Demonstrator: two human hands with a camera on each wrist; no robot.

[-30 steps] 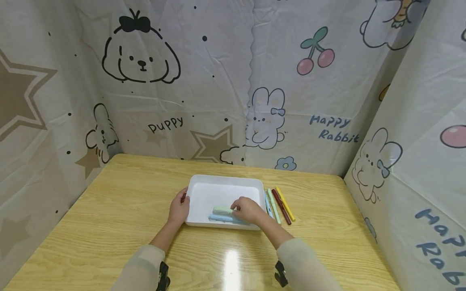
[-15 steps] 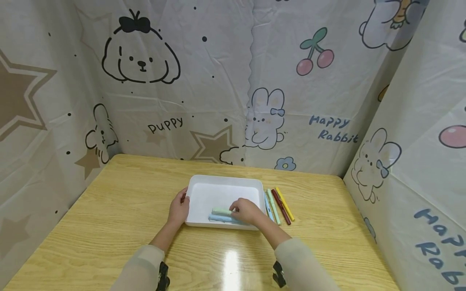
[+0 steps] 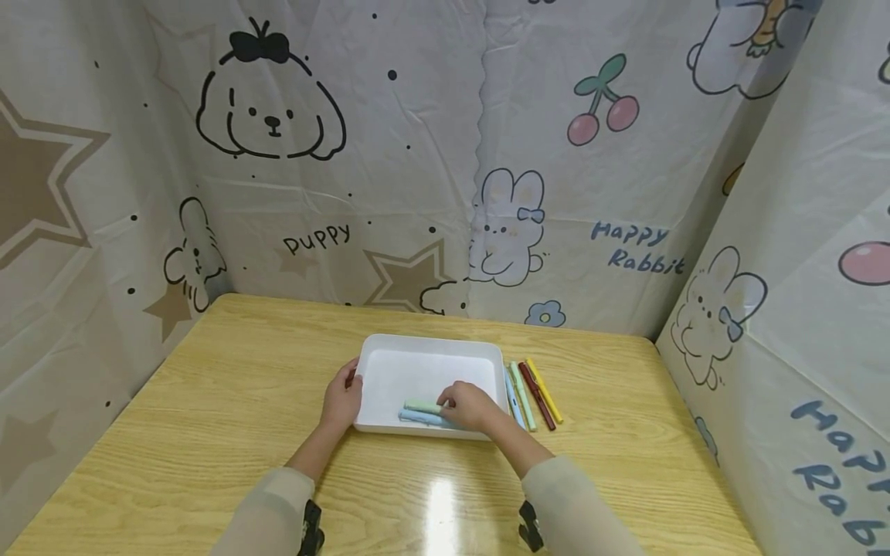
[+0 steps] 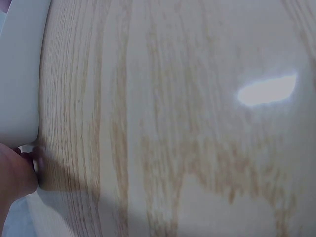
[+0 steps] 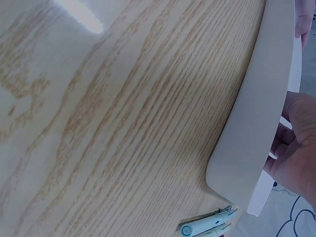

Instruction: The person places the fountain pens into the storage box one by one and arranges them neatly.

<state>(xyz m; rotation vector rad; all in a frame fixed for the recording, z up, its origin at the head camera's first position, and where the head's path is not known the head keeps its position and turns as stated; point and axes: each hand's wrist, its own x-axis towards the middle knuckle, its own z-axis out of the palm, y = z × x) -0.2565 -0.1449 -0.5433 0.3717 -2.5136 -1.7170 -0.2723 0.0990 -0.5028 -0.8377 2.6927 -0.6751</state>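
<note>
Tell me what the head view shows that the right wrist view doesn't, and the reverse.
Head only: the light green pen and light blue pen inside the white tray, the yellow pen outside it, and the sleeves.
Right wrist only: the round end of a pen beside the tray, facing the camera.
Both: the right hand, the left hand, the tray and the wooden table.

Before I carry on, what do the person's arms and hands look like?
The left sleeve and right sleeve are plain pale beige, ending short of the wrists. Each has a small black piece on its inner side, too unclear to identify. The left hand and right hand are ungloved.
</note>
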